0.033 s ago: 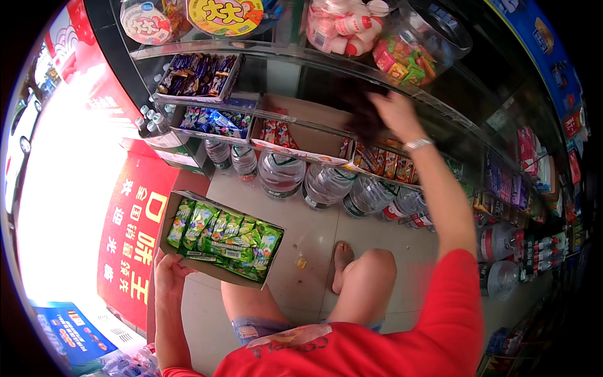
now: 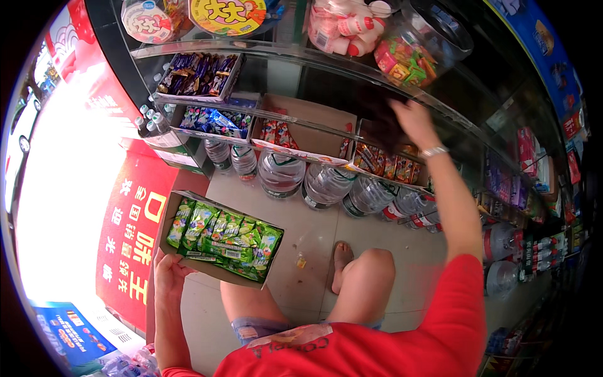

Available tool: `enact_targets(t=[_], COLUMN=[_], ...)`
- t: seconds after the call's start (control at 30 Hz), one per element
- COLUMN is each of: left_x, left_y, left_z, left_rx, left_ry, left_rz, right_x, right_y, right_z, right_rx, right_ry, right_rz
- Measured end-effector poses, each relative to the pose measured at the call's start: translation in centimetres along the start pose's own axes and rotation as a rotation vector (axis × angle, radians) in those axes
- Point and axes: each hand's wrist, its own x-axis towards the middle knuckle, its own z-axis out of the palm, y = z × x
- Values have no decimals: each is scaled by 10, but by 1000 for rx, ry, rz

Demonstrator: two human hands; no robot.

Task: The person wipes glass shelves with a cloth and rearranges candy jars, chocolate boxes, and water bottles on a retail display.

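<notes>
Currently my L hand (image 2: 169, 274) grips a box (image 2: 204, 264) of green pkts (image 2: 220, 235) by its near-left corner, close to my L thigh (image 2: 251, 303), & my R hand (image 2: 411, 119) clutches a blurry dark cloth-like thing (image 2: 380, 122) near the orange pkts (image 2: 397, 167).

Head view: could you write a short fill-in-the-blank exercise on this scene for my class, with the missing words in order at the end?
1. The left hand holds an open box filled with ____ packets.
2. The right hand holds a dark, blurred item, and its arm wears a ____ sleeve.
3. Below the shelf boxes, large clear bottles stand on the tiled ____.

Missing words: green; red; floor.
</notes>
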Motion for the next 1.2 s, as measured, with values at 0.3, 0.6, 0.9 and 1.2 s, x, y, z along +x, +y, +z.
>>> enact_targets(t=[0.3, 0.6, 0.9, 1.2], left_x=[1, -3, 54, 120], left_y=[4, 40, 100, 73], left_z=[13, 52, 127, 244], left_rx=[30, 34, 30, 54], left_ry=[-16, -51, -192, -322], left_rz=[-55, -21, -24, -162], right_x=[-16, 37, 8, -59], right_y=[-18, -168, -30, 166], right_z=[31, 183, 46, -125], right_rx=[-487, 60, 930, -284], right_ry=[116, -57, 31, 454], right_rz=[-384, -651, 162, 19])
